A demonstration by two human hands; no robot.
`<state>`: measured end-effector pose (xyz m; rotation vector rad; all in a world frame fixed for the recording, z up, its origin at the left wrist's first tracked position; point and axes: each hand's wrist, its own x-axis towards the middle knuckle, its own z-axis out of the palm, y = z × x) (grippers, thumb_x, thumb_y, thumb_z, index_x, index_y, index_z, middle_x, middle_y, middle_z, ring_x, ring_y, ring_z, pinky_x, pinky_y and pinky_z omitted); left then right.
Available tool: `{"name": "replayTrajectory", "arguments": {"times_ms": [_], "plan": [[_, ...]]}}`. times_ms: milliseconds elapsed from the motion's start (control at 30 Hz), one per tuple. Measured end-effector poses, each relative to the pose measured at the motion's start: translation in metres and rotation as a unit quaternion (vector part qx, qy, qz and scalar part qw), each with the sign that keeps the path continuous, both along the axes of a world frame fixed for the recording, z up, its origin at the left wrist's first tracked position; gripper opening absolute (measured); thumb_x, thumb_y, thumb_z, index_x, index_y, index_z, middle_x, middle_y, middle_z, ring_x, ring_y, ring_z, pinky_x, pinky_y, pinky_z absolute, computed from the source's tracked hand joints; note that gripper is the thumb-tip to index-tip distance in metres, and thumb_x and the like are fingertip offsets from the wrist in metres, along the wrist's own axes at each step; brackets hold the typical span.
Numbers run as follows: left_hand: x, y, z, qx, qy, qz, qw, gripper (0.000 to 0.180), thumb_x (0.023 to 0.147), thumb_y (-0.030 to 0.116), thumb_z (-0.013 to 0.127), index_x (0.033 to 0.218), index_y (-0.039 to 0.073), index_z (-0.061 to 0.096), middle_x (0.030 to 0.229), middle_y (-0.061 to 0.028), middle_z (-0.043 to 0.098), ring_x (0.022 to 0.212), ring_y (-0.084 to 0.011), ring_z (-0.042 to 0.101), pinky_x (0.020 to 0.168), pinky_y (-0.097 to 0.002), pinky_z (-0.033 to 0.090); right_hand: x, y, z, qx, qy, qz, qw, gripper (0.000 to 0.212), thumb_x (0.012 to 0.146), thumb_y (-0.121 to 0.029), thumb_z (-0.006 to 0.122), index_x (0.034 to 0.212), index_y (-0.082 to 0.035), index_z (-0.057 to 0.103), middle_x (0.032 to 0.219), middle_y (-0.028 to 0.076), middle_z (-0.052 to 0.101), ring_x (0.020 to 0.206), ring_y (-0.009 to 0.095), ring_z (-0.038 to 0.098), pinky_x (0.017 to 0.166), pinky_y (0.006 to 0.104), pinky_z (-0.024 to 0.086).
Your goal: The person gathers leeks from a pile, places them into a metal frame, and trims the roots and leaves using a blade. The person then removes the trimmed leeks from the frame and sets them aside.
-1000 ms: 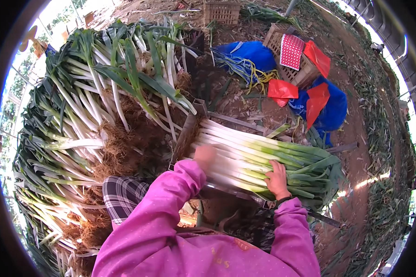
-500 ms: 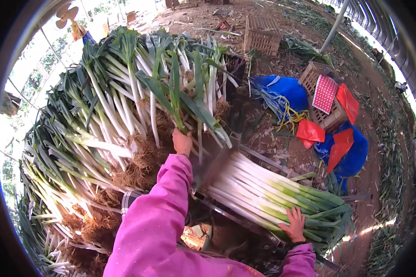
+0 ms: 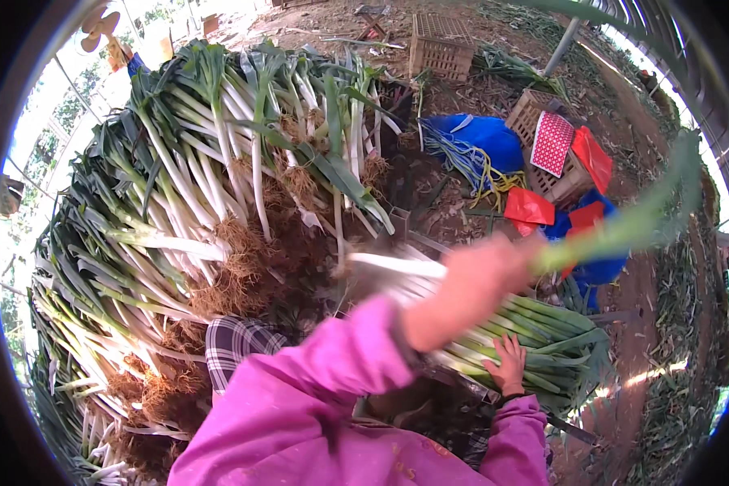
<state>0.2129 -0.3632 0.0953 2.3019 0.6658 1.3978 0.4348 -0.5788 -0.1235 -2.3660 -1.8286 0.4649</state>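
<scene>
The left hand (image 3: 470, 287) is closed around a single leek (image 3: 579, 249), its fingers curled about the stalk (hand and leaves both blurred). The leek is raised above the packed bundle, white shank to the left, green top to the upper right. The right hand (image 3: 508, 366) lies palm down with fingers spread, gripping nothing, on the green part of the leek bundle (image 3: 551, 336).

That bundle lies in a metal rack (image 3: 399, 221), white ends left, leaf tips past its right side. The upright at the rack's far left corner and a rail at the lower right stand beside the working area.

Left of the rack a large leek heap (image 3: 186, 190) crowds close, its tangled roots (image 3: 235, 259) facing the rack; a plaid-covered knee (image 3: 235, 348) sits between the near roots and the left sleeve. Beyond the rack are a blue bag (image 3: 490, 142) with loose cords (image 3: 486, 188), a tilted crate (image 3: 567, 182) bearing a red patterned sheet (image 3: 552, 144), and red sheets (image 3: 529, 208). The raised leaves partly cover a lower blue bag (image 3: 606, 266).

Farther off are a brown crate (image 3: 441, 49) and a metal pole (image 3: 563, 49). On the right, brown soil (image 3: 628, 356) makes the widest gap, edged by leaf litter (image 3: 672, 373).
</scene>
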Motion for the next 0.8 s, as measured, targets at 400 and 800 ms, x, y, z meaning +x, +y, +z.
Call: {"name": "replayTrajectory", "arguments": {"times_ms": [400,800], "plan": [[0.019,-0.074,-0.223,-0.092,0.460,-0.130,0.874,0.040,0.083,0.023,0.059,0.123,0.016,0.060,0.098,-0.0122,0.057,0.095,-0.0273,0.059,0.087,-0.0389,0.047,0.001,-0.005,0.065,-0.125,0.090,0.028,0.988,0.053,0.077,-0.034,0.067,0.121,-0.008,0.057,0.129,0.019,0.051,0.122,0.040,0.044,0.103,0.0451,0.034],[-0.187,0.224,-0.283,-0.453,0.174,0.369,0.792,0.048,0.079,0.025,0.065,0.116,-0.003,0.051,0.105,-0.0317,0.062,0.100,-0.0438,0.061,0.084,-0.0480,0.049,-0.012,0.011,0.007,-0.011,-0.088,-0.036,0.995,0.064,0.071,-0.049,0.067,0.125,-0.016,0.058,0.136,0.012,0.047,0.136,0.036,0.028,0.110,0.0660,0.012]]}}
